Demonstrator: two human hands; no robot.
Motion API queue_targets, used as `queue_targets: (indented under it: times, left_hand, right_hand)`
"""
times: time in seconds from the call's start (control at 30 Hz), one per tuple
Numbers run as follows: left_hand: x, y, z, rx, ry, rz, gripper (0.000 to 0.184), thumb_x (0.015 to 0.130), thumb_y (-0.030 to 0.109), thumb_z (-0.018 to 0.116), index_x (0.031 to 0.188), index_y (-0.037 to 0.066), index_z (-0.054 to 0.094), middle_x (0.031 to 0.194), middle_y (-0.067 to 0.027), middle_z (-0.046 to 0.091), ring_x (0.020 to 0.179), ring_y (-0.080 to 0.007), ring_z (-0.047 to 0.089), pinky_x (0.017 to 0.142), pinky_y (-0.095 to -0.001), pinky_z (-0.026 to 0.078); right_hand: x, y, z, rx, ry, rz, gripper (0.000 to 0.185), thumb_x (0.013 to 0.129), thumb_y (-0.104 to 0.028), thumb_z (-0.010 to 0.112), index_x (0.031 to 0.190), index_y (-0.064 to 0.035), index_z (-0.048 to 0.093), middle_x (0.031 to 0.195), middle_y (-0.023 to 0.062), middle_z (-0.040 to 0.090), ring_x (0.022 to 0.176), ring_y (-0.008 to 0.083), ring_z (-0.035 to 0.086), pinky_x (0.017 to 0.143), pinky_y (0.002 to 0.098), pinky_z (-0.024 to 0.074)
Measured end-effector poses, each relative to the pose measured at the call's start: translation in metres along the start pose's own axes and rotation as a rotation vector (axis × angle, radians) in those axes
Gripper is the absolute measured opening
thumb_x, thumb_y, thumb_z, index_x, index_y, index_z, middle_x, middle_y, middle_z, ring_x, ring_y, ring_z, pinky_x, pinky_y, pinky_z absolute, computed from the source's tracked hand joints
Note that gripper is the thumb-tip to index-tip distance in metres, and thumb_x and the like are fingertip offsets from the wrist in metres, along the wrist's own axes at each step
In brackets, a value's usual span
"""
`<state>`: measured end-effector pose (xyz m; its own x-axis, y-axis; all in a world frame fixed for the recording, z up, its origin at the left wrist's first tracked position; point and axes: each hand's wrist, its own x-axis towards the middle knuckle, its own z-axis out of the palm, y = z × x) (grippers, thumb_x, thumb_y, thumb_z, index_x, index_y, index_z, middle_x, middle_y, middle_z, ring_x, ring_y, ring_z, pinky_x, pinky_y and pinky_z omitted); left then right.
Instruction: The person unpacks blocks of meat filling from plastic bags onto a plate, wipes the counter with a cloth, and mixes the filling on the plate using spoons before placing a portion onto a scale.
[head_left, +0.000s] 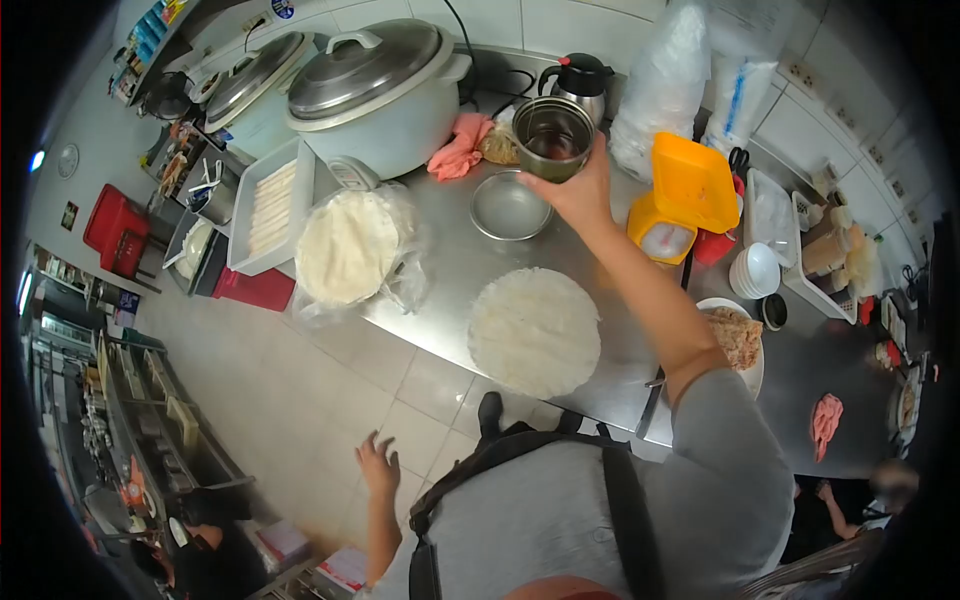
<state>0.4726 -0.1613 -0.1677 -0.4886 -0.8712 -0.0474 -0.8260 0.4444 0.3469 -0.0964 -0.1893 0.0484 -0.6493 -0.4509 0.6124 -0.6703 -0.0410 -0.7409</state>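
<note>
My right hand (578, 185) grips a metal cup (553, 150) with some dark liquid inside, tilted so its mouth faces me. Just below the cup, a shallow metal bowl (511, 222) rests on the steel counter; its contents are hard to make out. A round, thin, pale wrapper sheet (535, 335) lies flat at the counter's front edge, below my right forearm. My left hand (378, 465) hangs off to the side over the floor, fingers spread and holding nothing. To the left, a stack of similar round sheets (348, 245) sits on a plastic bag.
A white tray of pale rolls (272, 215) and a large lidded cooker (375, 110) stand at the left. Right of my arm are a yellow scale (665, 235), white bowls (755, 272) and a plate of minced filling (735, 338). Other people are partly visible at the lower edges.
</note>
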Motion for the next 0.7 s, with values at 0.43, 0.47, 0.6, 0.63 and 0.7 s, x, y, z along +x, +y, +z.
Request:
queue_targets:
  times: [0.43,0.47,0.6,0.63,0.7]
  left_hand:
    - [0.078,-0.026,0.038,0.057,-0.254,0.088,0.031,0.081,0.018,0.069,0.112,0.020,0.067,0.132,-0.0080,0.053,0.129,-0.0277,0.045,0.114,-0.0619,0.018]
    - [0.073,-0.031,0.047,0.063,-0.280,0.093,0.031,0.081,0.019,0.069,0.113,0.021,0.067,0.132,-0.0073,0.054,0.129,-0.0273,0.045,0.114,-0.0626,0.018]
    - [0.055,-0.071,0.084,0.184,-0.369,0.080,0.034,0.079,0.020,0.071,0.113,0.025,0.068,0.133,-0.0048,0.054,0.131,-0.0263,0.043,0.114,-0.0629,0.018]
    - [0.051,-0.060,0.069,0.140,-0.421,0.015,0.035,0.079,0.020,0.071,0.113,0.026,0.069,0.134,-0.0046,0.054,0.131,-0.0264,0.043,0.114,-0.0631,0.019]
    - [0.044,-0.077,0.073,0.134,-0.414,-0.006,0.033,0.079,0.022,0.071,0.111,0.026,0.070,0.134,-0.0047,0.055,0.131,-0.0282,0.043,0.114,-0.0630,0.020]
  right_hand:
    - [-0.045,-0.169,-0.050,-0.034,0.079,-0.720,0.072,0.065,-0.027,0.086,0.124,-0.0034,0.052,0.119,0.0141,0.060,0.105,0.0276,0.058,0.088,0.0371,0.0360]
    - [-0.044,-0.177,-0.059,-0.019,0.050,-0.747,0.068,0.067,-0.026,0.085,0.124,-0.0039,0.053,0.118,0.0139,0.061,0.103,0.0272,0.060,0.087,0.0369,0.0364]
    - [-0.051,-0.229,-0.077,0.174,0.006,-0.724,0.054,0.075,-0.020,0.080,0.122,-0.0071,0.056,0.115,0.0134,0.066,0.098,0.0263,0.065,0.086,0.0359,0.0381]
    - [-0.055,-0.243,-0.080,0.342,0.013,-0.635,0.047,0.078,-0.017,0.077,0.120,-0.0091,0.058,0.114,0.0132,0.067,0.096,0.0262,0.067,0.085,0.0354,0.0389]
    - [-0.057,-0.265,-0.092,0.281,0.016,-0.650,0.046,0.078,-0.018,0.078,0.118,-0.0099,0.058,0.113,0.0130,0.067,0.096,0.0263,0.067,0.085,0.0361,0.0390]
